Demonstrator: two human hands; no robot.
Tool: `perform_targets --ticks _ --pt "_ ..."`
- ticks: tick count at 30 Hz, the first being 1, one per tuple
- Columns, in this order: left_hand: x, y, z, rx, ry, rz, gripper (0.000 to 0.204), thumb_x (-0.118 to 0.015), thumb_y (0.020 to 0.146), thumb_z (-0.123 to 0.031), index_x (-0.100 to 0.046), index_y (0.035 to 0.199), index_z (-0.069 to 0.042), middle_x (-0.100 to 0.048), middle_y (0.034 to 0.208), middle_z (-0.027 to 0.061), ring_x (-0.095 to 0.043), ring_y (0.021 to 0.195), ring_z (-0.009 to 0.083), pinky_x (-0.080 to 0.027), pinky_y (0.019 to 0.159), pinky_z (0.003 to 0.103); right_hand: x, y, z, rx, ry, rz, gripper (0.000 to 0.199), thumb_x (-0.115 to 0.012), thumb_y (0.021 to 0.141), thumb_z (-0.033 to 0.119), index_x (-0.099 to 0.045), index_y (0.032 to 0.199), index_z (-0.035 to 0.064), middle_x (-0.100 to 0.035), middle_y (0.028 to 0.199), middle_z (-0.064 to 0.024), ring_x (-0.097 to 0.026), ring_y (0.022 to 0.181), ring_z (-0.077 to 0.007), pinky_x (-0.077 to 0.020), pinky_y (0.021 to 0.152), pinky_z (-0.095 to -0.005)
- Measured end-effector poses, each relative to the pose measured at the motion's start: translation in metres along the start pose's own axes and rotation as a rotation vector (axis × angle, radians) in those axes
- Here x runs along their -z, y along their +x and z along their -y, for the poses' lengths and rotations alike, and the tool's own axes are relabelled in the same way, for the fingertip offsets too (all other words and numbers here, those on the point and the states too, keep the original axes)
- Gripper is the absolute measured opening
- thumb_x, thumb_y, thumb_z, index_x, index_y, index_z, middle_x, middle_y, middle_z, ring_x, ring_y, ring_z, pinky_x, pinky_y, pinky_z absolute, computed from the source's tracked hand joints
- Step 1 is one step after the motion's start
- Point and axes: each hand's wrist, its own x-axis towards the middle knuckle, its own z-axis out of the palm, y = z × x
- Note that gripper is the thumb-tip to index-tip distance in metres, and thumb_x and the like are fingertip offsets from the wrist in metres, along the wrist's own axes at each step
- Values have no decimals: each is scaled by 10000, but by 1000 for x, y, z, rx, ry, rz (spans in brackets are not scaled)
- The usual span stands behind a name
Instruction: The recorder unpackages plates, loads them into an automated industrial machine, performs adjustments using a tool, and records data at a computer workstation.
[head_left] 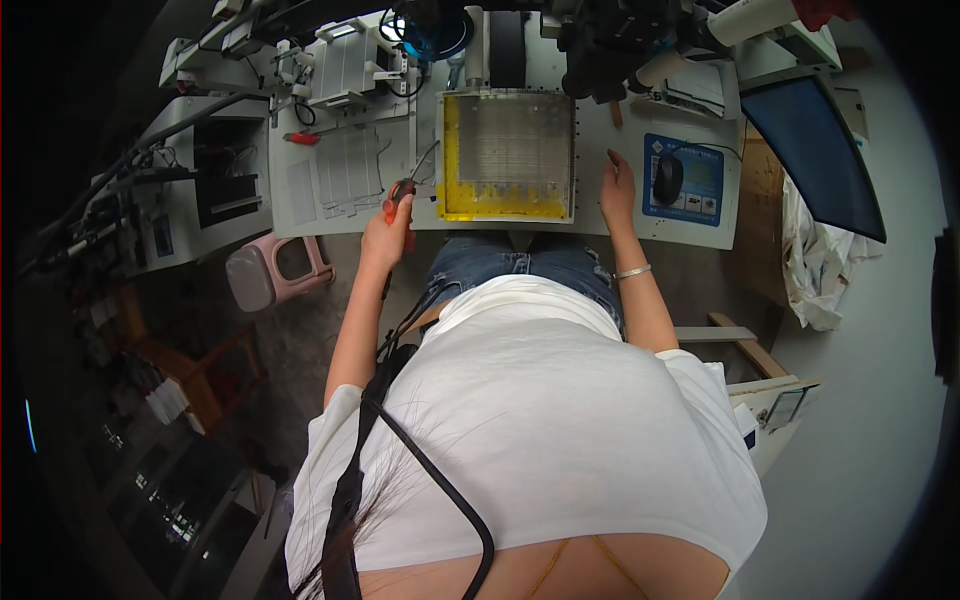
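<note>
A square tray with a yellow rim (452, 160) and a pale gridded panel inside lies on the white bench in front of me. My left hand (388, 232) is at the bench's near edge, left of the tray, closed around a red-handled hand tool (398, 196). My right hand (617, 190) rests on the bench just right of the tray, fingers loosely extended, holding nothing. A bracelet sits on that wrist.
A black mouse (667, 179) lies on a blue mouse pad (706, 172) to the right. White ribbed parts (347, 168) and a small red tool (300, 138) lie at left. A pink stool (262, 272) stands below the bench. A dark monitor (815, 150) is at far right.
</note>
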Motion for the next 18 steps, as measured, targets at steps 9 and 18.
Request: perform_targets --ticks 9,18 --pt "-35 -36 -24 -98 159 216 631 -419 851 -618 -624 863 -21 -635 701 147 -632 780 319 -471 735 378 2 -2 1 29 -19 5 343 -433 927 228 -528 1192 32 -542 1150 -186 -520 1060 -320 -395 915 -364" --pt "-30 -63 -15 -147 212 192 567 -460 855 -576 -628 940 -41 -641 816 204 -612 865 379 -467 773 407 -7 -6 -2 43 0 24 337 -430 933 227 -531 1182 24 -543 1162 -171 -521 1067 -315 -399 915 -366"
